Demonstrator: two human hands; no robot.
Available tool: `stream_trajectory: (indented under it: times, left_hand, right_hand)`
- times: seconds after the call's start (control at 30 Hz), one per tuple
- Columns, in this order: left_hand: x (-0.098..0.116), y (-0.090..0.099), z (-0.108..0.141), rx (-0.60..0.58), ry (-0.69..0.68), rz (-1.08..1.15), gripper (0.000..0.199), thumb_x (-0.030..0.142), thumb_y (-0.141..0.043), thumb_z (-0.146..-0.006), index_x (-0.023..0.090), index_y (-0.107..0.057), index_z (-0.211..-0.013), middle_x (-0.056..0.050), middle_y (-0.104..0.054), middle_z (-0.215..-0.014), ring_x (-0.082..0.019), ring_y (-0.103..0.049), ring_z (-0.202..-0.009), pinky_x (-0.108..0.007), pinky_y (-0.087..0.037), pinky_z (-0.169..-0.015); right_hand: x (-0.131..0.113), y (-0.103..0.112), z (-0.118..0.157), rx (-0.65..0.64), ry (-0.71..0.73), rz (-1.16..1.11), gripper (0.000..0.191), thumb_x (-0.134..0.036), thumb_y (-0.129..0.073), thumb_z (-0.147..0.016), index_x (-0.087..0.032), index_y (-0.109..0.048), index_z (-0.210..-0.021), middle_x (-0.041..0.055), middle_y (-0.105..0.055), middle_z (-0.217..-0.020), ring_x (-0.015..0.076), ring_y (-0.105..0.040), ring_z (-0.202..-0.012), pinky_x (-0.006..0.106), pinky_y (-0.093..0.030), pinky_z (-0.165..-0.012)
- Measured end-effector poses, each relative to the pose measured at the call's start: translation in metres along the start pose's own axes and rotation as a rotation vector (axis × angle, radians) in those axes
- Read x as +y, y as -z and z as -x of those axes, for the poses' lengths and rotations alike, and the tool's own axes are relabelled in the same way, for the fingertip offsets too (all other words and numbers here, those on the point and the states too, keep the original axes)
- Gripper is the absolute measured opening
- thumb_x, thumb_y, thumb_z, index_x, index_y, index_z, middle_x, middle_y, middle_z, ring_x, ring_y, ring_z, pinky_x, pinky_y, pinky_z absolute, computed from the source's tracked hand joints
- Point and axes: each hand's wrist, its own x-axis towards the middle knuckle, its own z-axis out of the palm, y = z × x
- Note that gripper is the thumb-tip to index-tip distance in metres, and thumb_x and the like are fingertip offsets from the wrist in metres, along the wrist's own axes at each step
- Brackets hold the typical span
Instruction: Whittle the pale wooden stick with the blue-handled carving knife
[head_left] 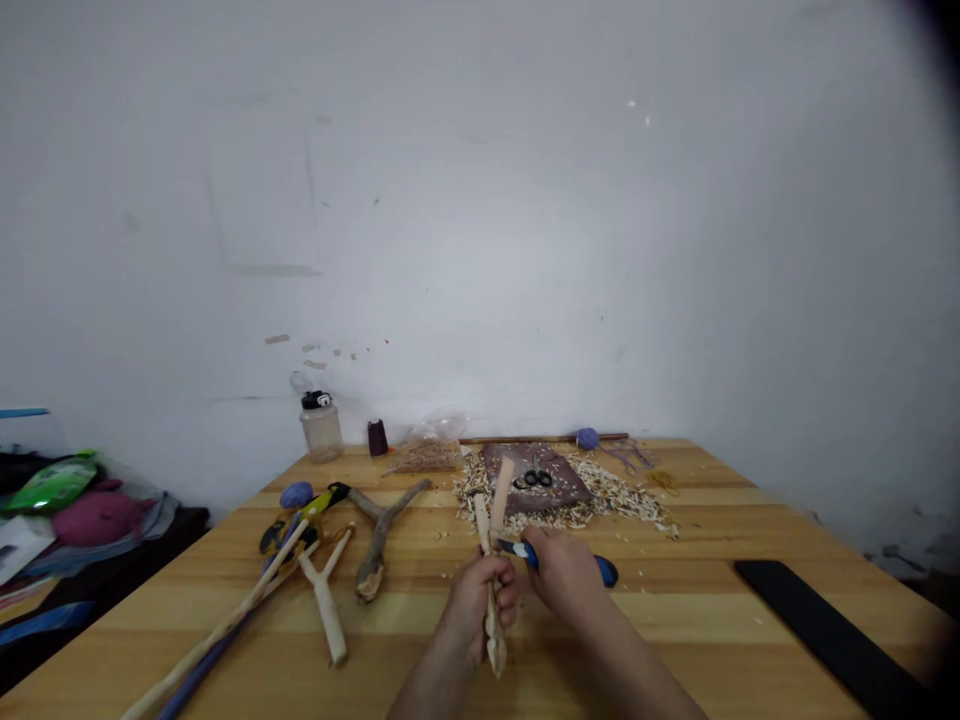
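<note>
Gripping whittled stick (493, 640) in left fingers (504, 590), knife (604, 570) in right fingers (546, 548)

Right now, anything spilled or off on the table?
Pale wood shavings lie spilled across the wooden table, heaped around a brown mat at the far side, with stray bits toward the near edge. They stand out as the one messy patch.

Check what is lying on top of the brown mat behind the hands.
Black-handled scissors lie on the brown mat, with wood shavings along its edges. A pale carved stick hides part of the mat's near side, and whatever is beneath the mat cannot be seen.
</note>
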Motion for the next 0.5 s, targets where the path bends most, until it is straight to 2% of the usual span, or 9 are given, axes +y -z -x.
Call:
stream_trajectory:
  times: [0.13,0.5]
  left_hand:
    - [-0.0043,-0.0016,0.0004,0.038,-0.082,-0.029,0.025,0.021,-0.058,-0.058,0.020,-0.038,-0.071,0.009,-0.042,-0.050,-0.003,-0.031,-0.031,-0.018,-0.016,-0.032]
    - [-0.0058,-0.0057,0.0063,0.057,-0.087,-0.125,0.018,0.019,-0.050,-0.060,0.022,-0.036,-0.071,0.008,-0.041,-0.048,-0.004,-0.029,-0.033,-0.018,-0.017,-0.032]
  right_hand:
    - [-0.0058,0.0029,0.0002,-0.008,-0.014,0.111,0.018,-0.009,-0.044,-0.077,-0.020,-0.054,-0.087,0.0053,-0.063,-0.083,0.0178,-0.059,-0.075,0.025,-0.031,-0.059]
    - [-0.0047,-0.0010,-0.0011,0.095,-0.005,0.179,0.025,-0.006,-0.038,-0.079,-0.019,-0.057,-0.089,0.0075,-0.063,-0.082,0.0221,-0.058,-0.077,0.029,-0.032,-0.062]
